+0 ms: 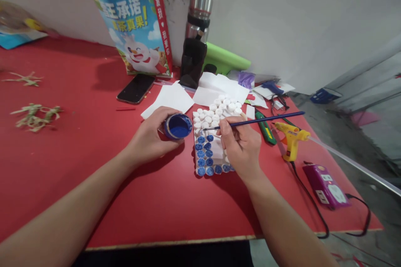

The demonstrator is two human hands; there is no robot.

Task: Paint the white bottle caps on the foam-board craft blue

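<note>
My left hand (156, 135) is wrapped round a small open jar of blue paint (178, 126), its mouth tilted toward the camera. In my right hand (239, 144) a thin dark blue paintbrush (266, 119) is pinched, its tip pointing left. The bristles touch or hover over a white round piece (201, 132) at the left side of a board. Many round pieces cover this board (219, 152): those along the lower left and the near edge are blue, those toward the back are white. My right hand hides part of the board's right side.
Behind the board lie white papers (171, 99), a phone (137, 88), a bottle (196, 41) and a large printed bag (138, 21). To the right are a green cutter (265, 128), a yellow glue gun (292, 141) and a purple power box (326, 185) with cables. Straw-like knots (37, 117) lie left.
</note>
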